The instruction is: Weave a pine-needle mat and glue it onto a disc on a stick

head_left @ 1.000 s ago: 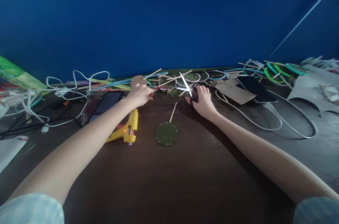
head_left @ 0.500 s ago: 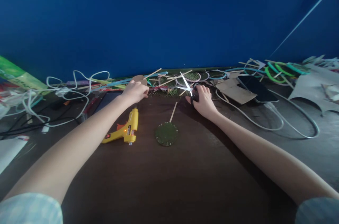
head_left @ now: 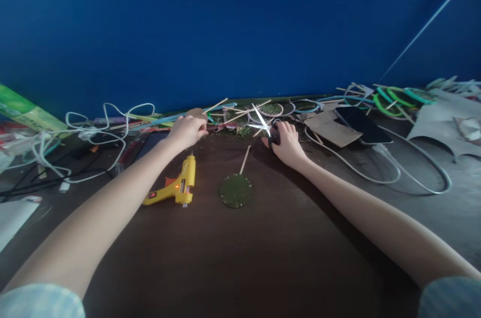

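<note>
In the head view my right hand [head_left: 287, 143] is closed round the black handles of a pair of scissors [head_left: 260, 118]. Their blades stand apart and point up and to the left over the clutter at the back. My left hand [head_left: 187, 132] has its fingers curled, just in front of a brown cardboard disc [head_left: 197, 112]; what lies within the fingers is hidden. Between my forearms a round green piece on a thin stick [head_left: 236, 190] lies flat on the dark table. To its left is a yellow glue gun [head_left: 182, 185] with an orange light showing.
Sticks and small rings [head_left: 271, 109] lie piled along the blue wall. On the right are cardboard pieces [head_left: 326, 125], a phone [head_left: 364, 125] with a white cable, and green hoops [head_left: 389, 102]. Tangled white cables [head_left: 112, 130] lie on the left, beside a green packet [head_left: 26, 110].
My left hand has drawn back slightly to the left and down. The right hand keeps its place with the scissors. The whole view has shifted a little.
</note>
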Demonstrator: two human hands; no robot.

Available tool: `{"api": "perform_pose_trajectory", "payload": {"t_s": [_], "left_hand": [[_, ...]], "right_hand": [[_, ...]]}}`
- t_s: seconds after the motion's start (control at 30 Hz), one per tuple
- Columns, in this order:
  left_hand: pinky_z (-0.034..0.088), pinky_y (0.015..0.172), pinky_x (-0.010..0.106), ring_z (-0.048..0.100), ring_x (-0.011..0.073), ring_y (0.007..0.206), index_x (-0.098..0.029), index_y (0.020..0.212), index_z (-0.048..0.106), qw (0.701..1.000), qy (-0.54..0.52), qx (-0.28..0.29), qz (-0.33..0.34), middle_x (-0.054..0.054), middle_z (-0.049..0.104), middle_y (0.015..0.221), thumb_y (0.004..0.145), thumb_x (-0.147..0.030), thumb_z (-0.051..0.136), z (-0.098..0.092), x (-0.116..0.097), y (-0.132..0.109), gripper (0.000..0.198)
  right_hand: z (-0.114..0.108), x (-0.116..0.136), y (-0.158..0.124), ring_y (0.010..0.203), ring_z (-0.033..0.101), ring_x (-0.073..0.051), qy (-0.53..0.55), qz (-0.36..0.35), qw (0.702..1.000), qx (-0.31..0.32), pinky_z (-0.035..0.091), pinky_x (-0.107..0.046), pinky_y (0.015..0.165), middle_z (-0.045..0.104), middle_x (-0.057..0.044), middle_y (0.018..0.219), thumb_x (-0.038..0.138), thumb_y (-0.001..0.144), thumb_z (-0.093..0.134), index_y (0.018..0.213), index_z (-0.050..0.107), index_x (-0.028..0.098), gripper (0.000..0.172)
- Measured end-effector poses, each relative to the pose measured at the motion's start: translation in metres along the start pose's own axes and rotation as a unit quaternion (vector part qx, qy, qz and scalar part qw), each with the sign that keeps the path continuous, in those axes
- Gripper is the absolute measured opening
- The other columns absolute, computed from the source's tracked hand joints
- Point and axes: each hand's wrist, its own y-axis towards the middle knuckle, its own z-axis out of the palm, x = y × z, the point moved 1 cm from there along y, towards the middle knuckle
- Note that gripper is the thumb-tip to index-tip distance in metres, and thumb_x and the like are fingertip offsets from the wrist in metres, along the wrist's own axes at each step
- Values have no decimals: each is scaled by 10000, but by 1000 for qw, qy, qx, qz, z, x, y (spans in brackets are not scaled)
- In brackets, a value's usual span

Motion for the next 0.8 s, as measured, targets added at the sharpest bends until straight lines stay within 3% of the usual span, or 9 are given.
{"api": "perform_pose_trajectory", "payload": {"t_s": [0.17, 0.4, 0.57, 0.8], "left_hand": [[336, 609, 256, 570, 165, 685, -213, 698, 631, 995, -44, 70, 59, 4, 647, 697, 737, -394, 624, 4, -13, -3, 185], [335, 697, 308, 565, 211, 787, -175, 727, 600, 1000, -13, 5, 15, 62, 640, 763, 809, -311, 545, 7, -10, 3, 168], [335, 612, 261, 568, 163, 664, -203, 713, 612, 998, -28, 39, 49, 13, 642, 690, 782, -365, 584, 8, -15, 4, 178], [345, 684, 290, 574, 200, 783, -186, 743, 601, 1000, -5, 13, 22, 42, 642, 735, 820, -299, 529, 6, -20, 7, 155]], "right_hand": [[1, -1, 0, 932, 454, -310, 10, -10, 1000, -11, 381, -491, 790, 540, -122, 975, 432, 751, 507, 979, 488, 212, 317], [2, -2, 0, 943, 449, -310, -2, -9, 1000, -3, 384, -481, 798, 542, -133, 988, 420, 750, 502, 992, 482, 191, 334], [2, -1, 0, 942, 448, -308, -4, -14, 1000, -3, 385, -479, 788, 537, -130, 985, 408, 751, 505, 996, 481, 201, 321], [1, -1, 0, 940, 449, -303, -5, -6, 1000, 0, 383, -480, 794, 540, -126, 988, 414, 755, 500, 984, 486, 204, 310]]}}
